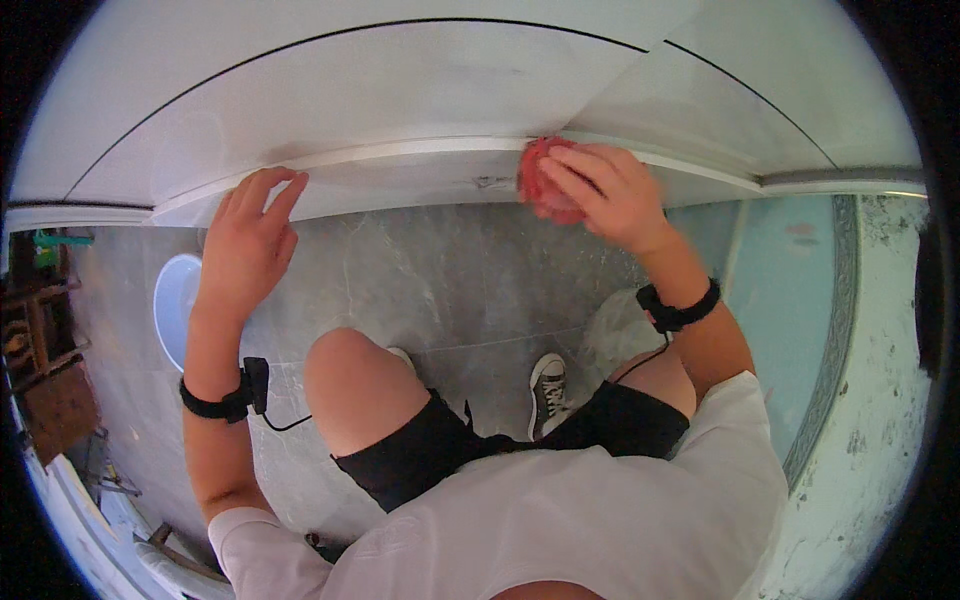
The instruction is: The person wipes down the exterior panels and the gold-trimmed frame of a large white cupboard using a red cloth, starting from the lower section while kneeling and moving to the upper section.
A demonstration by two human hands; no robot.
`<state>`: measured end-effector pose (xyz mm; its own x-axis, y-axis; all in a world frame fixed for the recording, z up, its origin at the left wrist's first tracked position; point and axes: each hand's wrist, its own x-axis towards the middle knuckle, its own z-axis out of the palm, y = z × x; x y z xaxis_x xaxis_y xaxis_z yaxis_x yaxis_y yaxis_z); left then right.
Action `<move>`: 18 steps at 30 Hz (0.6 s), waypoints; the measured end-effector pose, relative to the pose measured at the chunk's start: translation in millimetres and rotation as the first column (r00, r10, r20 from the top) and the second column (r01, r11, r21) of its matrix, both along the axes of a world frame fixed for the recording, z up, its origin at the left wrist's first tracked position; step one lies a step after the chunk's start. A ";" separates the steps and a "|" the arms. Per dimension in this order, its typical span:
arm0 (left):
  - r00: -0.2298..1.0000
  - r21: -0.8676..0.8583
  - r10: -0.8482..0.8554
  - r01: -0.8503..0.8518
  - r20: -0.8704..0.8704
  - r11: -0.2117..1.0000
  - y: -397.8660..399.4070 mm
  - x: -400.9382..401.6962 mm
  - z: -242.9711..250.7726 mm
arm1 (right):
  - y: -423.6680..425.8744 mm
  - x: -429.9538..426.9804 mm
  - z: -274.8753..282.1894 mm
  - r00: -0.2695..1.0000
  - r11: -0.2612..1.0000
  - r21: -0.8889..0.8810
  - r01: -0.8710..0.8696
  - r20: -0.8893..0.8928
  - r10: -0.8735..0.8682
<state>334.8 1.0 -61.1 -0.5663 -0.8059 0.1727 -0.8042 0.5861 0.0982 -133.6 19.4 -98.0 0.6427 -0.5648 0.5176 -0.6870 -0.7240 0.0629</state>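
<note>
A crumpled red cloth or scouring pad (551, 184) is in my right hand (611, 191), pressed to the pale edge strip (397, 152) of a white panel (375, 90). Part of it lies hidden under my fingers, which look slightly blurred. My left hand (251, 232) is at the strip's left part, fingers bent and a little apart, holding nothing. Whether its fingertips touch the strip, I cannot tell. Beneath the strip, between my hands, the lower white face (435, 184) bears a dark smudge (491, 181).
A light blue plastic basin (174, 307) stands on the grey tiled floor (450, 270) beside my left forearm. A translucent plastic bag (619, 330) lies near my right knee. Wooden furniture (45, 337) is at far left, and a worn white ledge (885, 390) runs along the right.
</note>
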 end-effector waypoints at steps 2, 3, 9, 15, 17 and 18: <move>0.995 -0.033 -0.075 0.077 0.068 0.996 -3.9 -5.0 -1.4 | -7.3 21.1 -9.7 0.997 0.995 -0.070 -0.071 0.020 0.073; 0.994 -0.048 -0.083 0.086 0.072 0.995 -5.0 -9.3 -3.5 | -11.0 28.1 -19.0 0.996 0.992 -0.097 -0.086 -0.016 0.084; 0.999 -0.042 -0.014 0.016 0.039 0.999 -5.1 -14.2 -17.7 | -16.5 37.1 -85.2 0.987 0.962 -0.256 -0.099 -0.149 0.062; 0.998 -0.061 -0.059 0.057 -0.033 0.996 -5.0 -13.8 -18.3 | -24.4 44.3 -171.0 0.985 0.973 -0.186 -0.136 -0.129 0.113; 0.998 -0.064 -0.063 0.062 -0.003 0.996 8.3 -1.0 -17.5 | -19.6 48.8 -186.3 0.983 0.981 -0.119 -0.154 -0.121 0.139; 0.993 0.067 -0.112 0.109 0.039 0.992 22.4 21.9 -12.9 | -19.5 52.8 -187.9 0.975 0.986 -0.091 -0.138 -0.186 0.119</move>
<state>356.6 23.4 -74.0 -0.6582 -0.7468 0.0957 -0.7393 0.6651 0.1056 -80.8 -0.1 -285.9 0.7940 -0.4209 0.4387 -0.5592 -0.7888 0.2553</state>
